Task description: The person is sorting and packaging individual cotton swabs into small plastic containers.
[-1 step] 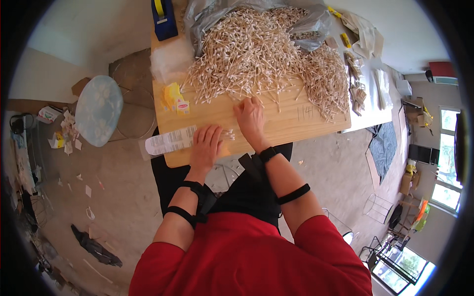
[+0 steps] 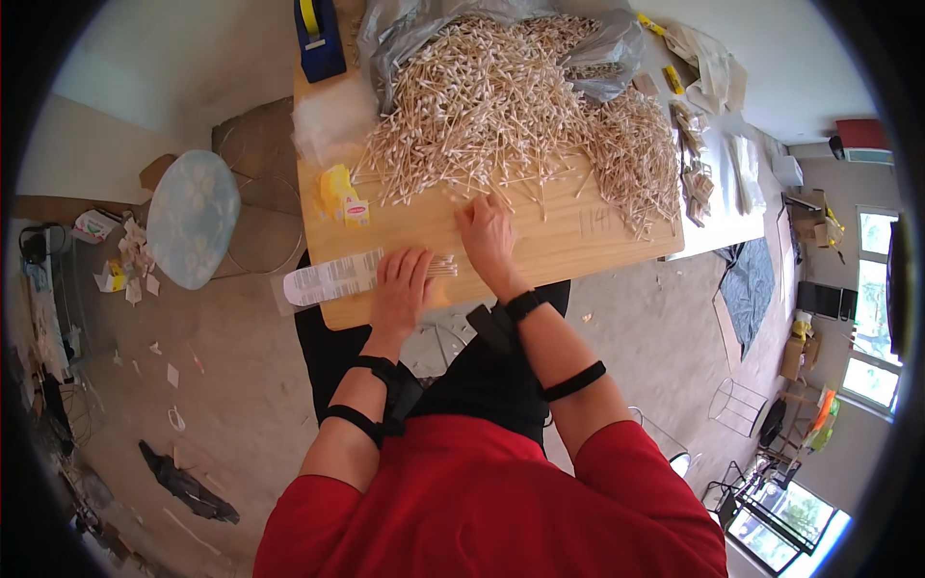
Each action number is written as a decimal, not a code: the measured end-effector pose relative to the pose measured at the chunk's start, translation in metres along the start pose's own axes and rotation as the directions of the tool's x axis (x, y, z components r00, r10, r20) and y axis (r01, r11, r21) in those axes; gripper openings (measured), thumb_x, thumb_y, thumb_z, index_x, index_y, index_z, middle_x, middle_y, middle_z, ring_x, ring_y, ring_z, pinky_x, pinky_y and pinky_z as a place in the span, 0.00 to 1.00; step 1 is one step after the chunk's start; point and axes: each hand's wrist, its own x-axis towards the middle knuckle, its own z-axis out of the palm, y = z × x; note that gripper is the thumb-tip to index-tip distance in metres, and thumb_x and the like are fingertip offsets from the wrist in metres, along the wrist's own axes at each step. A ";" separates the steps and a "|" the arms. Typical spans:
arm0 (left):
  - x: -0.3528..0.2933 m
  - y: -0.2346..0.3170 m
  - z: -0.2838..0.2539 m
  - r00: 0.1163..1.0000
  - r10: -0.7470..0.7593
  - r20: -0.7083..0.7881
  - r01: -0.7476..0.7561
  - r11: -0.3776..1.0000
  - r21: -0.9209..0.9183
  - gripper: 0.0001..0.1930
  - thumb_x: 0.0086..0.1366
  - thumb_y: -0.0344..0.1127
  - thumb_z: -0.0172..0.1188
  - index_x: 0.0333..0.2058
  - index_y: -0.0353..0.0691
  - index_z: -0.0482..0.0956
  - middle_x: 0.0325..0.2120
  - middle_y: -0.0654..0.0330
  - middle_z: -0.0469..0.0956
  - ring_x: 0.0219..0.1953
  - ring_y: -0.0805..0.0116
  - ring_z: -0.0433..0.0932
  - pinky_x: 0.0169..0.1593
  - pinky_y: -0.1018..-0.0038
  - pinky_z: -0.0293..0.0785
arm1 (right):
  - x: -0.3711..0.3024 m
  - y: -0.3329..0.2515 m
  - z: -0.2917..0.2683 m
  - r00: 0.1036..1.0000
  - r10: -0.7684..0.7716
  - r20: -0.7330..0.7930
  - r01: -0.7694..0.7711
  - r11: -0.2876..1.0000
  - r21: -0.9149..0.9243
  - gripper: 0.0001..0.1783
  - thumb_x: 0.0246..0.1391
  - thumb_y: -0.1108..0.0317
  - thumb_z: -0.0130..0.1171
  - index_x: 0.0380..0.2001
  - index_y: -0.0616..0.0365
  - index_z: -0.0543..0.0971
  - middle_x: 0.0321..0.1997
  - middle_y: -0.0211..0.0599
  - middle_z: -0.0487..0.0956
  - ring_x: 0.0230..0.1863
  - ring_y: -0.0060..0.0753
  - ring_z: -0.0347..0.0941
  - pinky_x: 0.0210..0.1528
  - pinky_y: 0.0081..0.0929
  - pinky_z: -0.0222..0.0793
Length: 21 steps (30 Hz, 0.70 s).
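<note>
My left hand is closed over a small bundle of cotton swabs near the table's front edge. The swabs' ends stick out to the right of its fingers. Just left of those fingers lies a long, clear packet with printed grey text; its right end is hidden under the hand. At the near edge of a big loose heap of cotton swabs, my right hand has its fingers curled together. Whatever is between its fingertips is too small to make out.
A grey plastic bag lies behind the heap. On the wooden table are a blue tape dispenser, clear plastic sleeves and yellow labels. A stool with a pale round seat stands to the left.
</note>
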 end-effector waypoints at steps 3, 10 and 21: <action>0.001 -0.001 0.001 1.000 -0.005 -0.002 0.005 1.000 -0.003 0.26 0.59 0.35 0.61 0.57 0.40 0.69 0.55 0.58 0.69 0.60 0.57 0.66 0.65 0.57 0.58 | -0.015 0.011 -0.001 0.997 -0.066 0.045 0.061 0.992 0.109 0.06 0.49 0.67 0.65 0.30 0.56 0.80 0.37 0.41 0.76 0.41 0.49 0.75 0.39 0.43 0.72; 0.003 0.000 -0.002 1.000 -0.020 -0.006 0.020 0.999 -0.031 0.25 0.59 0.34 0.61 0.56 0.40 0.70 0.55 0.57 0.69 0.60 0.56 0.65 0.65 0.56 0.58 | -0.027 0.017 -0.012 0.985 -0.160 0.058 0.138 0.951 0.277 0.09 0.47 0.72 0.64 0.35 0.55 0.82 0.39 0.37 0.78 0.44 0.46 0.75 0.42 0.39 0.73; 0.002 0.000 -0.001 1.000 -0.012 -0.021 0.012 1.000 -0.011 0.24 0.60 0.34 0.61 0.56 0.40 0.70 0.55 0.59 0.70 0.60 0.57 0.66 0.65 0.57 0.59 | -0.016 0.021 -0.014 0.971 -0.230 0.067 0.218 0.964 0.150 0.06 0.43 0.72 0.66 0.28 0.56 0.82 0.34 0.38 0.77 0.40 0.45 0.73 0.40 0.39 0.72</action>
